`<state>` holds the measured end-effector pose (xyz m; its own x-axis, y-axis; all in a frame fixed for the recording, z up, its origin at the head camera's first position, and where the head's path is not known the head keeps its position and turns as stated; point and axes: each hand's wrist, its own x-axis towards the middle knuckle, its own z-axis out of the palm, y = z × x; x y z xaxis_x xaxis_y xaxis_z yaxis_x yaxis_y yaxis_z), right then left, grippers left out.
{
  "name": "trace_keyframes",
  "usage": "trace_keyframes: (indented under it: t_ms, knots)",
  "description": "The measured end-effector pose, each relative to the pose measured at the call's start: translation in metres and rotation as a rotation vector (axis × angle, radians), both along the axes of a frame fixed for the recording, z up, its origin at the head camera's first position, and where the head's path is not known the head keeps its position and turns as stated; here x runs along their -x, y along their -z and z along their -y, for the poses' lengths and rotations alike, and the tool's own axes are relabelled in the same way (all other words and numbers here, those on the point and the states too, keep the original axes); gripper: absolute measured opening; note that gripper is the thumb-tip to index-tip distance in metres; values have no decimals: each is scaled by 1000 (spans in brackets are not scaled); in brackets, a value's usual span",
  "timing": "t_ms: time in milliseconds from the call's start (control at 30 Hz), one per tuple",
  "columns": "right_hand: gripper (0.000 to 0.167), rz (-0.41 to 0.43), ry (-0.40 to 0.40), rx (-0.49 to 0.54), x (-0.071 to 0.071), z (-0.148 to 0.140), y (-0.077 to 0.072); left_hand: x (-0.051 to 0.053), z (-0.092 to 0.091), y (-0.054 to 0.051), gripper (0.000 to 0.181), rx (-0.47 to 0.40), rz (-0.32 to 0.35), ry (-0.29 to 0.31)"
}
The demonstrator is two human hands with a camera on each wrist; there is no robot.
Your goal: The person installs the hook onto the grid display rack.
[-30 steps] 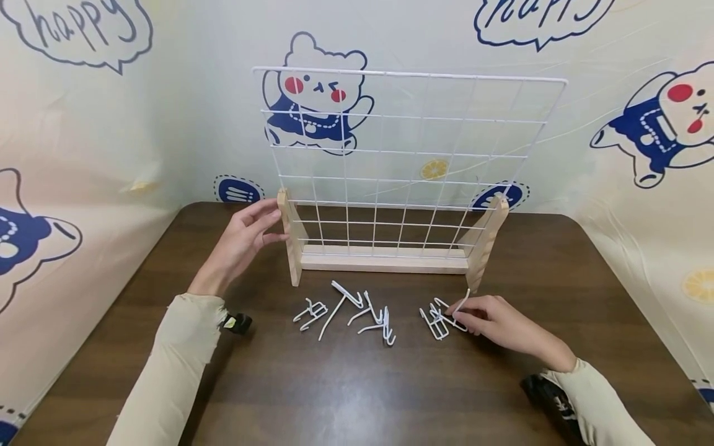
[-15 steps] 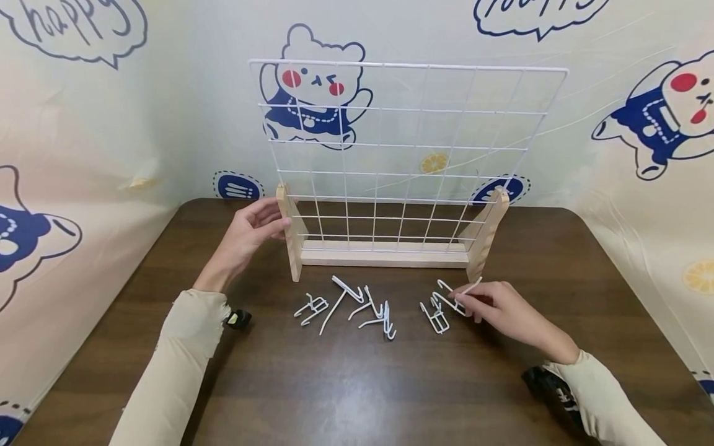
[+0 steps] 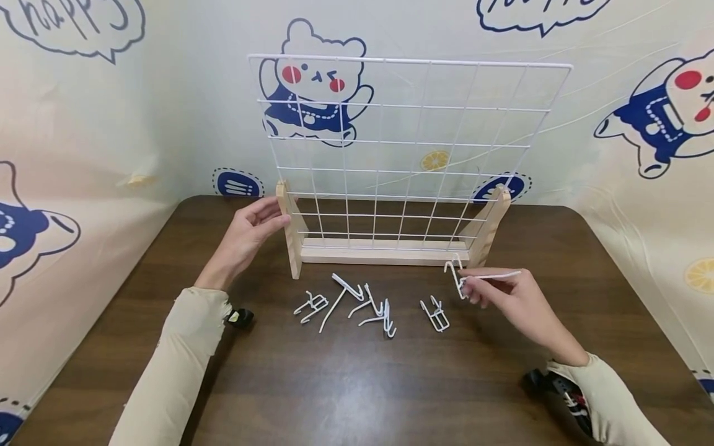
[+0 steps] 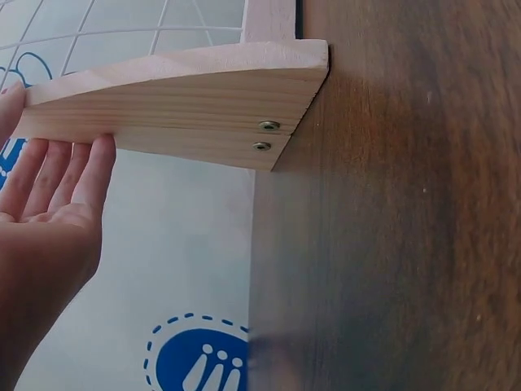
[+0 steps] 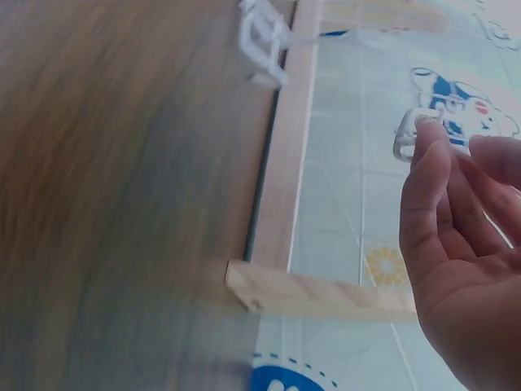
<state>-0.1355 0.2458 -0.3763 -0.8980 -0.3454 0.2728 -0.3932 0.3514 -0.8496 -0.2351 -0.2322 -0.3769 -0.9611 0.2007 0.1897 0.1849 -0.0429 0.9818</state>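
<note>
"What's the table like?"

"The table is dark brown with wood lines. Its back corners are round, and a shiny patch of light shows near the front."

"And around it?"

"A pale sheet with creases goes behind it and along both sides. It has bears in blue clothes with red cheeks, yellow lemon slices and blue ovals with dashes round them."

"Can you read any words?"

"The left bubble says 'happy', with its top cut off. The right bubble is cut off too much to read. The black band by the right sleeve has light marks, too small to read."

"What do the hands have?"

"The right hand pinches a white wire hook, with thumb and finger almost together. The hook is up off the table, in front of the right end of the wooden stand. The left hand holds the left side board, opened just as wide as the wood."

"What else?"

"A white wire grid stands up in the stand. More hooks lie in front of it."
</note>
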Motion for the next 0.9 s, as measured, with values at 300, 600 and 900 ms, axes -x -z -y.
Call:
trace_keyframes:
  t_ms: [300,600,900]
  knots:
    - [19,-63,98,7,-1,1,-1,1,0,1,49,-18,-9,13]
    - [24,-65,115,-31,-2,3,-3,1,0,2,51,57,11,-20]
    - [24,-49,106,202,-11,10,-11,1,0,2,51,30,17,-20]
